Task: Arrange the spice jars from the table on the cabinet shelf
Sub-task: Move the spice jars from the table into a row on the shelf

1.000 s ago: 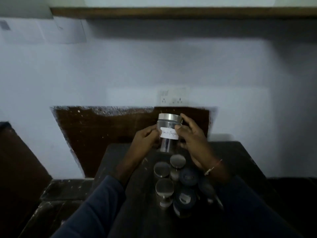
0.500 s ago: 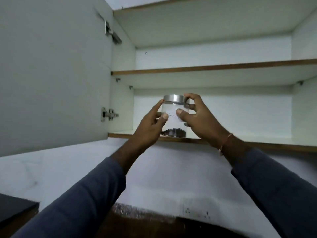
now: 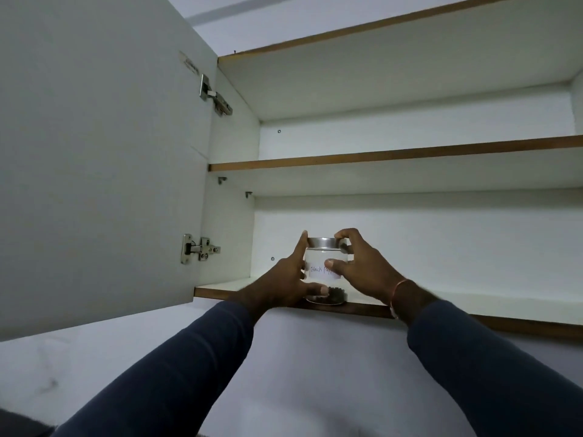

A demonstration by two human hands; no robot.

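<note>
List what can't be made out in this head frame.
- Label on the jar: reads "Black Pep", the rest is covered by the right hand.
- Jar base: left hand and the shelf front edge hide whether it rests on the shelf yet.
- Upper shelf tops: hidden by the low viewing angle.
- Table and other jars: out of frame.
- Cabinet's right side: cut off by the frame edge.

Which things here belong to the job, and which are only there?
Belonging to the job:
- glass jar labelled "Black Pepper"
- left hand and right hand, both holding it
- bottom shelf

Only there:
- open cabinet door
- door hinges
- upper shelf
</note>
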